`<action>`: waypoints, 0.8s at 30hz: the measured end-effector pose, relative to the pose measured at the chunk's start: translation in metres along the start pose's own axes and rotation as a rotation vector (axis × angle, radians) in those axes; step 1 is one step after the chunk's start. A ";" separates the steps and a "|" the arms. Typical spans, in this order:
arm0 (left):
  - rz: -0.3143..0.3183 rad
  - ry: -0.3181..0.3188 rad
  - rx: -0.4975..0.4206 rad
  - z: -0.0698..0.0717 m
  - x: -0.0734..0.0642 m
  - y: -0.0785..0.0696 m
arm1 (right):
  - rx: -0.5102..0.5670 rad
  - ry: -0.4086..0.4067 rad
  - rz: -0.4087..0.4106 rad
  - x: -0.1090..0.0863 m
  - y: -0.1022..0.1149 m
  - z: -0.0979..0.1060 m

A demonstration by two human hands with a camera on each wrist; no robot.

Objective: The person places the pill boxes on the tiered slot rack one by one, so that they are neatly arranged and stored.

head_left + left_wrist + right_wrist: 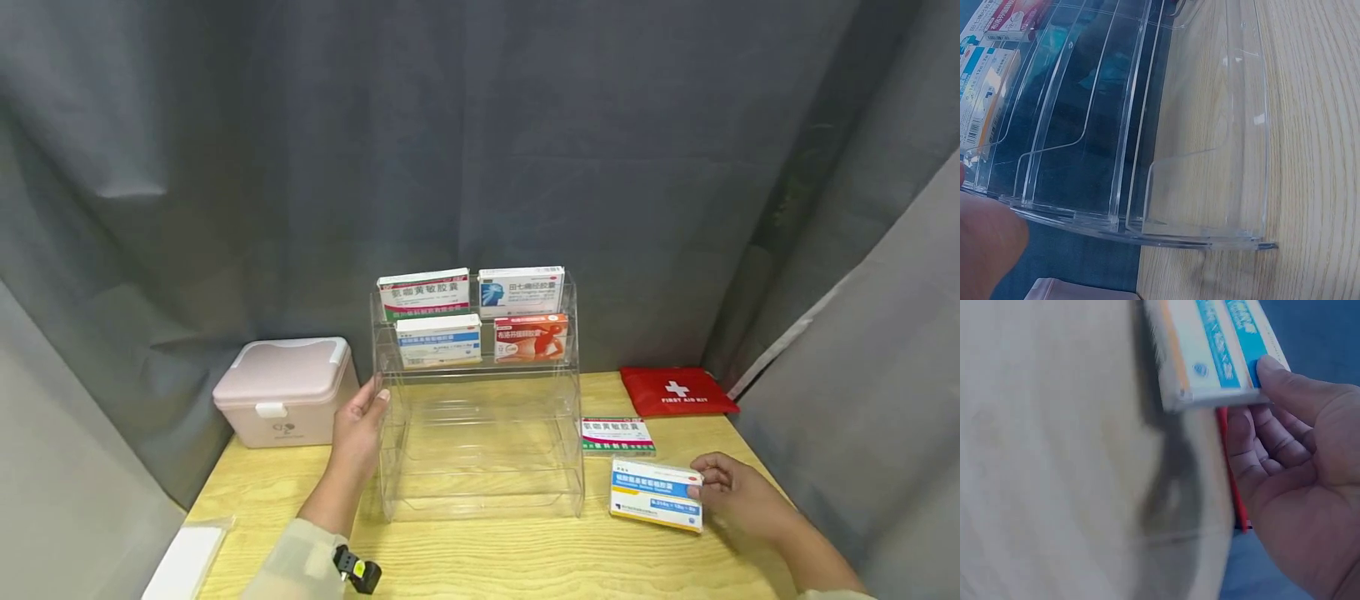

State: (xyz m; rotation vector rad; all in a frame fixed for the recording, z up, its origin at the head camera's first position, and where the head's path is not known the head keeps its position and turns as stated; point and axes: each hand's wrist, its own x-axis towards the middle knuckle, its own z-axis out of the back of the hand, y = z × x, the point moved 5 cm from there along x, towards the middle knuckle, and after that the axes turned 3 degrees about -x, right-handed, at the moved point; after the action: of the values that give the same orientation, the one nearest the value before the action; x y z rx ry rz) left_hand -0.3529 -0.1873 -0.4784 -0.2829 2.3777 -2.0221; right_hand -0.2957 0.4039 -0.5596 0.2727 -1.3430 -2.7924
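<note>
A clear plastic tiered display rack (pixel 483 485) stands on the table. My left hand (pixel 358 433) grips the edge of its left side panel; in the left wrist view that hand (pixel 988 244) shows only partly. My right hand (pixel 738 496) pinches a blue-and-white medicine box (pixel 656 495) by its right end, right of the rack. In the right wrist view the thumb lies on the printed face of the box (pixel 1219 356), which looks raised off the table. The rack's upper tiers hold a green-and-red-striped box (pixel 424 294), a white box (pixel 521 292), a similar blue-and-white box (pixel 438 342) and a red box (pixel 531 338).
Another green-and-red-striped box (pixel 617 436) lies flat beside the rack. Behind it is a red first aid pouch (pixel 675 392). A pale pink lidded case (pixel 288 392) stands left of the rack, and a white item (pixel 183 562) lies at the front left. Grey curtains (pixel 480 150) enclose the table.
</note>
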 end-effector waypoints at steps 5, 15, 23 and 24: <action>-0.002 0.011 0.014 -0.001 0.000 -0.001 | 0.006 -0.022 0.043 -0.011 0.028 0.016; 0.001 0.011 -0.003 0.000 0.000 -0.003 | 0.254 -0.139 0.355 -0.019 0.163 -0.014; 0.017 0.022 0.002 0.000 0.000 0.000 | 0.342 -0.236 0.300 0.005 0.244 -0.065; 0.017 0.026 -0.002 0.000 0.000 0.000 | 0.362 -0.237 0.304 0.008 0.251 -0.071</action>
State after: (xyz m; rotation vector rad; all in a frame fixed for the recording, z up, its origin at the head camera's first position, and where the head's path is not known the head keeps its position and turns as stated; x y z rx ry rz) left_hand -0.3533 -0.1871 -0.4786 -0.2372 2.3887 -2.0297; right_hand -0.3040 0.1914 -0.4090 -0.2470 -1.7680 -2.3788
